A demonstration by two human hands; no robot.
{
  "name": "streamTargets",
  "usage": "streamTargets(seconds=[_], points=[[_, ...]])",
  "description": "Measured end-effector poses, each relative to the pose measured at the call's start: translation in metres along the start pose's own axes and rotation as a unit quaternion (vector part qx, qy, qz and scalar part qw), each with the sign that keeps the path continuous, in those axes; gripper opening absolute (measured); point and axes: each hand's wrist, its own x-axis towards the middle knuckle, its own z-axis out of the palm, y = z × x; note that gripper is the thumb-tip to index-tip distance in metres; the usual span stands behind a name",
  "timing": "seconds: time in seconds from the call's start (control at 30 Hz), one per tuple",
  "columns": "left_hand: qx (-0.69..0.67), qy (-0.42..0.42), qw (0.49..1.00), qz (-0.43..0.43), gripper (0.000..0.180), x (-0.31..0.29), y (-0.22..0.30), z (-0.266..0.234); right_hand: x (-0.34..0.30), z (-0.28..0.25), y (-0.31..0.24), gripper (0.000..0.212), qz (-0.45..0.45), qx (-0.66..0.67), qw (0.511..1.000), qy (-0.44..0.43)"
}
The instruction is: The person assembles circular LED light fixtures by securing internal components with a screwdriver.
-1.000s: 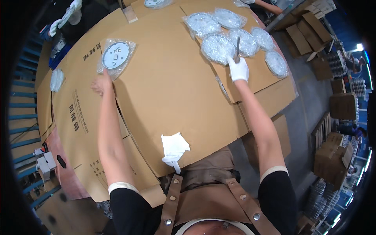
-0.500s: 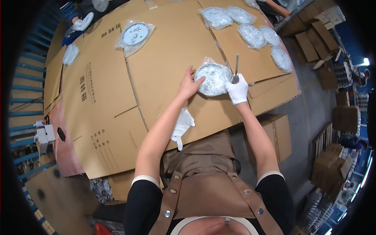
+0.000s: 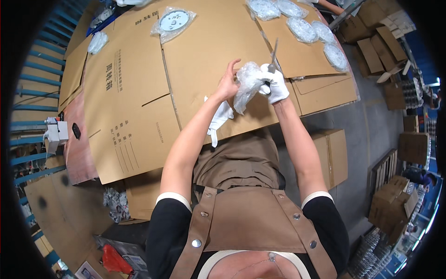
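A round silvery disc in clear bubble wrap (image 3: 247, 84) is lifted off the cardboard and tilted steeply, its face mostly hidden by crumpled plastic. My bare left hand (image 3: 227, 85) is at its left edge, thumb against the wrap and forefinger stretched up, apart from the thumb. On the other side, my white-gloved right hand (image 3: 276, 87) closes around a tool with a long thin metal shaft (image 3: 275, 52) pointing away from me; the same fingers pinch the wrap's edge. An empty white glove (image 3: 220, 122) lies on the cardboard beside my left forearm.
Flat cardboard sheets (image 3: 134, 93) cover the table. Several wrapped discs (image 3: 302, 30) lie at the far right, another wrapped disc (image 3: 174, 21) at the far left. A person's arm (image 3: 330, 7) reaches in at the far right edge. A cardboard carton (image 3: 335, 156) stands below the table's right side.
The wrapped disc was flat on the cardboard; now it is raised and tilted on edge between my hands. The view has shifted, and the person's gloved hand at far left has moved away.
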Motion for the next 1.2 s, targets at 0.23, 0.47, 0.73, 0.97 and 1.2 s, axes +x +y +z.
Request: streamTargets(seconds=[0.23, 0.47, 0.73, 0.97, 1.2], points=[[-0.162, -0.139, 0.977, -0.028, 0.04, -0.038, -0.015, -0.027, 0.005, 0.0, -0.002, 0.017, 0.043, 0.136, 0.989, -0.031], [-0.339, 0.053, 0.928, -0.148, 0.03, -0.1, 0.035, -0.023, -0.017, -0.008, 0.045, 0.008, 0.05, 0.068, 0.992, 0.096], [-0.338, 0.189, 0.892, -0.233, 0.033, -0.131, 0.039, -0.021, -0.089, -0.02, 0.074, 0.019, -0.047, -0.276, 0.949, 0.141], [-0.265, 0.097, 0.912, -0.298, 0.039, -0.141, 0.061, -0.029, -0.076, 0.007, 0.017, 0.026, -0.044, -0.374, 0.926, 0.019], [-0.357, -0.022, 0.871, -0.337, 0.029, -0.17, 0.043, -0.084, -0.078, -0.029, 0.011, 0.021, -0.084, -0.256, 0.952, 0.146]])
